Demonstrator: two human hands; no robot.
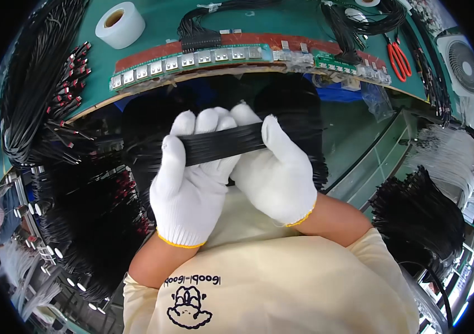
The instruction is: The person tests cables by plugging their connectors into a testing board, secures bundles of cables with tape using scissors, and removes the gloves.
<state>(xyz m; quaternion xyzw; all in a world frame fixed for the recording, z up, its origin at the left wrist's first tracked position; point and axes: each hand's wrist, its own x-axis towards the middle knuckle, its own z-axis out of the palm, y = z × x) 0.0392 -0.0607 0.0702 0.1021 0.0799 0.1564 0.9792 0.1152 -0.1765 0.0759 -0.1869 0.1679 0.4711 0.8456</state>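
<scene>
- We hold the wires [223, 147] between the bench [281, 21] and our shirt [304, 278].
- Our gloved left hand [189, 189] and right hand [276, 181] touch side by side, both clamped on the wires, thumbs over them.
- On the bench we see connectors [192, 60], a roll [128, 34] and scissors [398, 61].

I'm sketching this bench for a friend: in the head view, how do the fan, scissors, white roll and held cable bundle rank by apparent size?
1. Black cable bundle: spans widest, helped by nearness to the camera
2. White fan
3. White roll
4. Red-handled scissors
</scene>
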